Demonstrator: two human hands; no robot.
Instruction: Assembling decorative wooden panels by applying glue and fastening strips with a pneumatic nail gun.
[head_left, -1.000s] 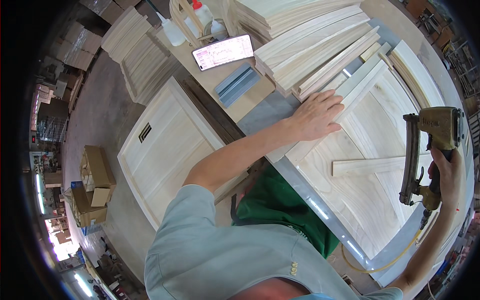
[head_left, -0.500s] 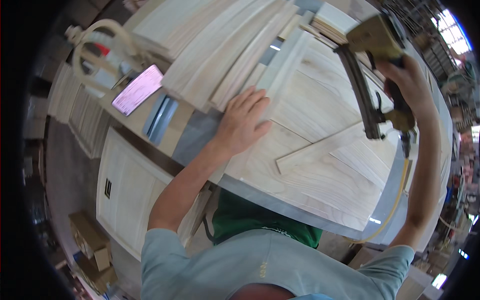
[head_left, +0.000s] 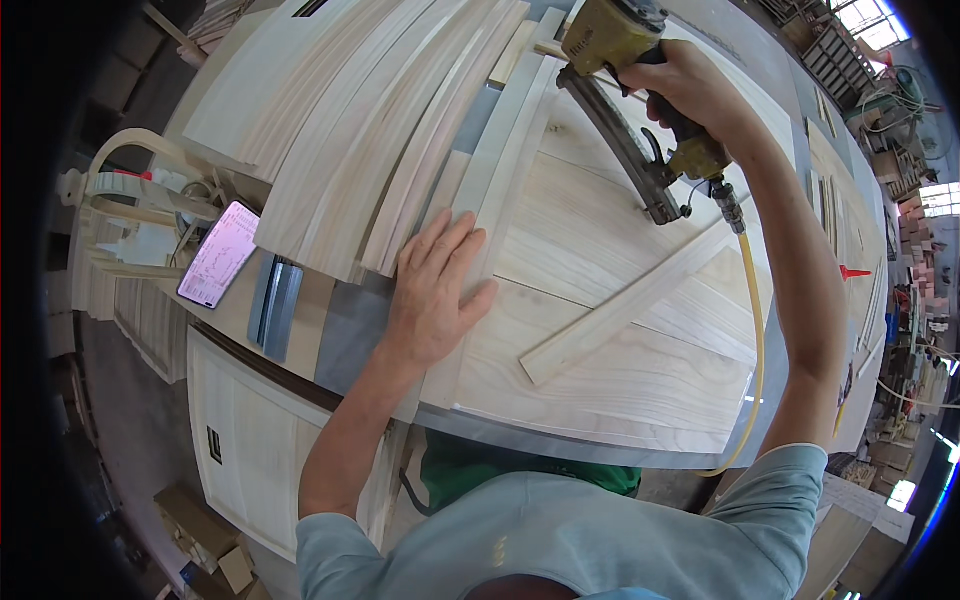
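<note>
Gripping nail gun in right hand
Resting the left hand at the edge of a wooden panel

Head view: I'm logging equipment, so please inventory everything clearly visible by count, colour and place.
nail gun: 1, brass-black, over panel
air hose: 1, yellow, attached to nail gun
wooden panel: 1, pale, on grey table
loose strip: 1, pale, on panel
stacked boards: many, pale, left of panel
phone: 1, pinkish screen, left of boards
grooved block: 1, grey, beside phone
curved stand: 1, pale, far left
framed board: 1, pale, lower left
cardboard box: 1+, brown, bottom left
shirt: 1, grey-blue, bottom
left hand: 1, bare, at panel's left edge
right hand: 1, bare, gripping nail gun
</note>
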